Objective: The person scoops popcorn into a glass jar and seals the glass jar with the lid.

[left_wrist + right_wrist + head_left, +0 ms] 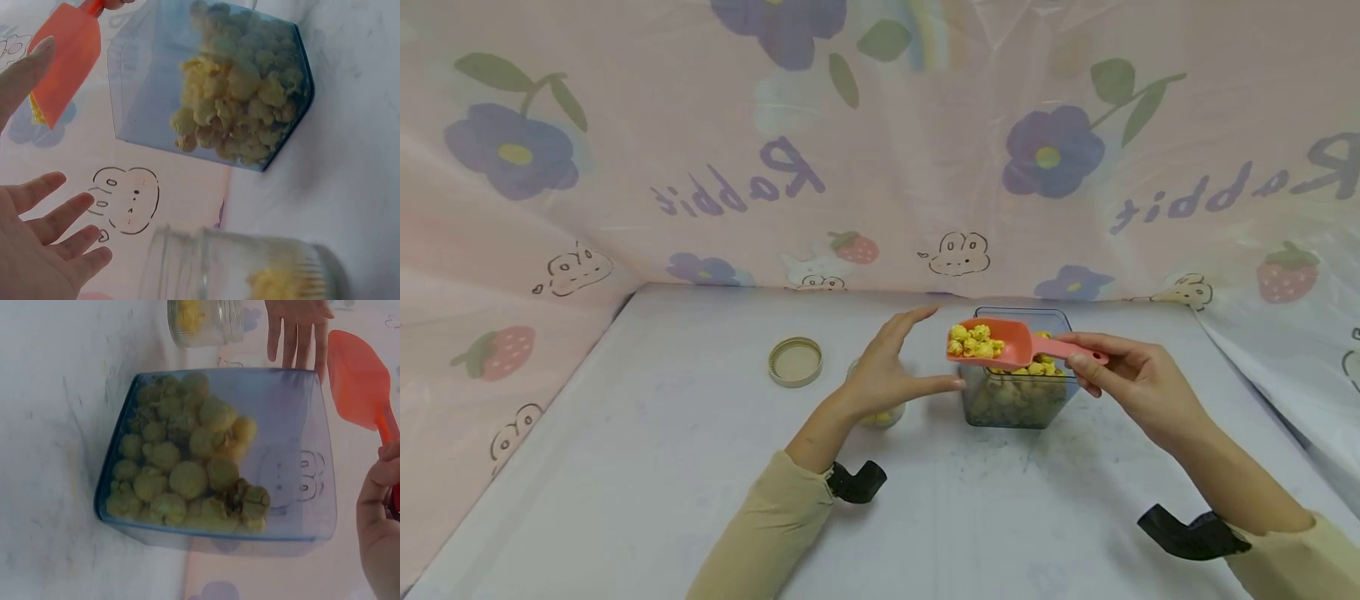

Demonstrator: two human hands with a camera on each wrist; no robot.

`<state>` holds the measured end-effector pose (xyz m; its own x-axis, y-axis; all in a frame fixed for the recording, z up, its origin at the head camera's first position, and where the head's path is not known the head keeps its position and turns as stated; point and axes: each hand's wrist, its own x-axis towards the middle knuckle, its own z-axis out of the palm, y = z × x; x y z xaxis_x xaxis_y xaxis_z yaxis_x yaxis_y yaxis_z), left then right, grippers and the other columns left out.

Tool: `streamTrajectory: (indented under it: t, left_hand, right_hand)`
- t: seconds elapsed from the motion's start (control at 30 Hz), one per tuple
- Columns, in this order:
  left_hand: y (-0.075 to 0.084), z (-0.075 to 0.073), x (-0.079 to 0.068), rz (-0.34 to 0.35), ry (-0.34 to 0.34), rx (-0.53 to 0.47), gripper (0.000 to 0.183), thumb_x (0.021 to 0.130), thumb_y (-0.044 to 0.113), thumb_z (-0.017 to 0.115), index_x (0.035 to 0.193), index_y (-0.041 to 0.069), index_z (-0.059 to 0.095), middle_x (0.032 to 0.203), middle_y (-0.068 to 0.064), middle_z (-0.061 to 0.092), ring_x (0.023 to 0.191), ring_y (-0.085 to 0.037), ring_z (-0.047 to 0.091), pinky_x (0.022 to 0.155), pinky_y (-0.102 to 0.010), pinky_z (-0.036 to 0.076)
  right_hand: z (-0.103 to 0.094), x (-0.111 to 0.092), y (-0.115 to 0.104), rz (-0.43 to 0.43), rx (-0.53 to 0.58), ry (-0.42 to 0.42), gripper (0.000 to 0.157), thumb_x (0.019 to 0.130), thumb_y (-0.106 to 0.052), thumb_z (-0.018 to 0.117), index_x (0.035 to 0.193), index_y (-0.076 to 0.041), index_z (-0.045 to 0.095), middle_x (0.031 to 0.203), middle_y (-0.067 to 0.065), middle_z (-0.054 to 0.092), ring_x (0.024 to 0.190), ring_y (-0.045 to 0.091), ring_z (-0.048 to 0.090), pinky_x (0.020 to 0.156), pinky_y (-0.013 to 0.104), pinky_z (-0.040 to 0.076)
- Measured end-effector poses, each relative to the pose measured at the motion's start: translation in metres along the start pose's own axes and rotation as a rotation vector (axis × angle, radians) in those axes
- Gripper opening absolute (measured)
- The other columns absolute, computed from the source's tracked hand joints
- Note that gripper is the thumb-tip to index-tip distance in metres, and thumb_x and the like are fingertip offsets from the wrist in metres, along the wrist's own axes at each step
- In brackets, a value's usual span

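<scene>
My right hand (1138, 383) pinches the handle of an orange-red scoop (1017, 346), which carries yellow popcorn (973, 342) above a bluish clear plastic bin (1011, 408). More popcorn (244, 100) fills the lower part of that bin. My left hand (883, 367) is spread with thumb and fingers apart, holding nothing, just left of the scoop. Partly hidden beneath it in the head view stands a glass jar (887, 417). The left wrist view shows the jar (237, 269) with some popcorn at its bottom and its mouth uncovered.
A round beige lid (795, 362) lies on the white tabletop (647, 450), left of the jar. A printed pink sheet (880, 167) with flowers and rabbits hangs behind and at the sides. Black wrist mounts (1195, 533) stick out from the sleeves.
</scene>
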<state>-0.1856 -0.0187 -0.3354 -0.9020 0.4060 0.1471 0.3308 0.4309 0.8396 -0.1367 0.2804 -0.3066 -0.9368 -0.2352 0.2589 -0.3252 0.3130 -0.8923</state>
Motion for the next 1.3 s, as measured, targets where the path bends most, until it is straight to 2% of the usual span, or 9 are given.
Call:
streamTrajectory:
  t: [0.23,0.47,0.67,0.77,0.93,1.07,1.3]
  left_hand:
    - [-0.01,-0.005,-0.004,0.008,0.015,0.023,0.093,0.07,0.041,0.084,0.147,0.029,0.034,0.151,0.003,0.035,0.141,-0.021,0.031,0.111,-0.054,0.03]
    - [-0.019,-0.009,-0.009,0.032,0.022,0.048,0.09,0.07,0.041,0.084,0.146,0.026,0.037,0.151,0.004,0.035,0.141,-0.019,0.029,0.112,-0.053,0.028]
    - [-0.028,-0.014,-0.015,0.074,0.033,0.091,0.089,0.071,0.037,0.085,0.145,0.02,0.039,0.15,0.001,0.036,0.141,-0.02,0.028,0.113,-0.051,0.028]
    - [-0.033,-0.016,-0.018,0.084,0.034,0.097,0.088,0.071,0.035,0.085,0.144,0.019,0.039,0.149,-0.001,0.036,0.141,-0.021,0.028,0.113,-0.051,0.028]
    - [-0.039,-0.018,-0.022,0.074,0.025,0.095,0.086,0.072,0.034,0.085,0.144,0.018,0.04,0.149,-0.003,0.036,0.141,-0.023,0.028,0.113,-0.053,0.027]
    - [-0.044,-0.019,-0.025,0.053,0.019,0.094,0.087,0.071,0.034,0.085,0.144,0.017,0.041,0.147,-0.002,0.038,0.139,-0.022,0.03,0.112,-0.051,0.029]
    - [-0.052,-0.019,-0.029,0.028,0.03,0.108,0.087,0.07,0.032,0.086,0.143,0.018,0.042,0.144,-0.001,0.04,0.136,-0.022,0.034,0.111,-0.049,0.031]
  right_hand:
    - [0.007,-0.003,-0.003,-0.005,-0.031,0.001,0.029,0.093,0.001,0.058,0.12,-0.007,0.066,0.072,-0.003,0.055,0.063,0.013,0.05,0.053,0.026,0.04]
    - [0.015,-0.007,-0.005,-0.001,0.064,0.007,0.029,0.092,0.003,0.058,0.118,-0.007,0.067,0.075,-0.005,0.059,0.062,0.011,0.051,0.053,0.026,0.042]
    - [0.024,-0.013,-0.006,0.01,0.03,0.04,0.029,0.092,0.002,0.059,0.119,-0.007,0.067,0.068,-0.004,0.058,0.06,0.011,0.052,0.052,0.027,0.043]
    - [0.03,-0.016,-0.007,0.025,0.052,0.059,0.03,0.092,0.002,0.06,0.119,-0.007,0.067,0.066,-0.003,0.058,0.058,0.012,0.051,0.052,0.027,0.042]
    - [0.039,-0.02,-0.007,0.056,0.13,0.089,0.028,0.091,0.002,0.061,0.116,-0.007,0.069,0.065,-0.001,0.059,0.056,0.012,0.05,0.051,0.027,0.042]
    - [0.046,-0.022,-0.006,0.077,0.144,0.096,0.027,0.091,0.001,0.061,0.116,-0.005,0.069,0.066,0.0,0.06,0.056,0.012,0.051,0.051,0.026,0.042]
    - [0.056,-0.025,-0.003,0.099,0.102,0.114,0.027,0.09,-0.002,0.064,0.117,-0.003,0.067,0.065,-0.001,0.061,0.054,0.012,0.051,0.049,0.027,0.042]
